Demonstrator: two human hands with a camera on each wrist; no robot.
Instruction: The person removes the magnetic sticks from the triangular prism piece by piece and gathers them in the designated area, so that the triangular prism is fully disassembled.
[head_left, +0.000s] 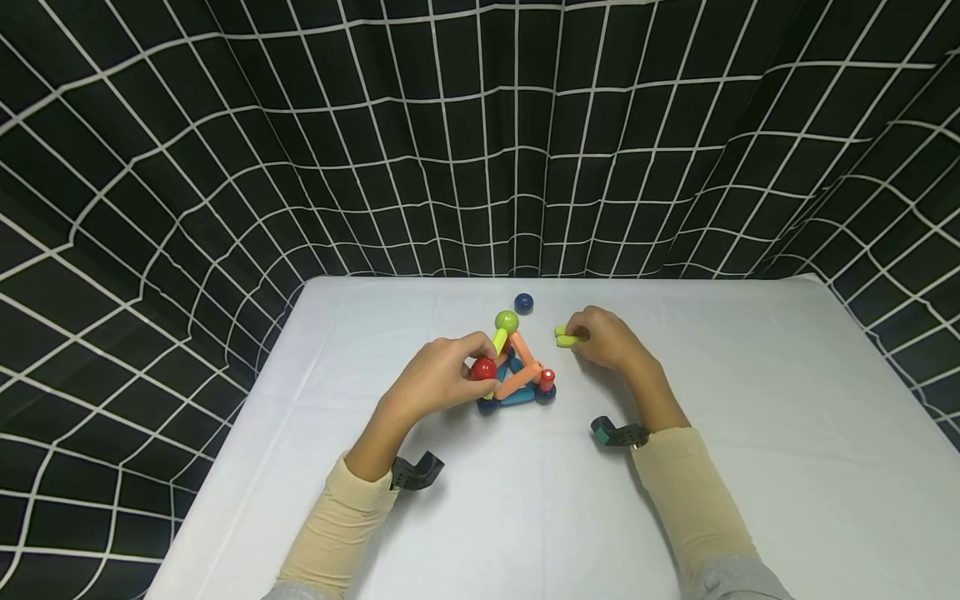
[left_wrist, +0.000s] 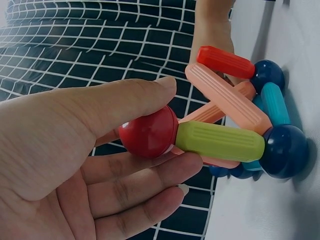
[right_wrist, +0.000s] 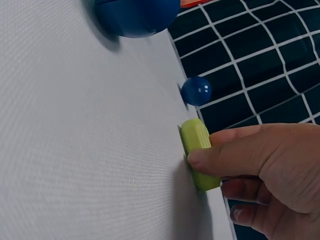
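A curtained recording booth, most likely in a lab or studio; what lies beyond is hidden, so we cannot be certain. We recognise it by the black curtain (head_left: 600, 146), ruled in white squares and falling in folds behind the table (head_left: 517, 517) and along both its sides. We note, too, that the table is plain white, and that a left wrist camera (head_left: 417, 472) and a right wrist camera (head_left: 617, 433) are worn above it.

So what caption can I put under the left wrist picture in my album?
The left hand holds a red ball, joined by a green stick to a blue ball.
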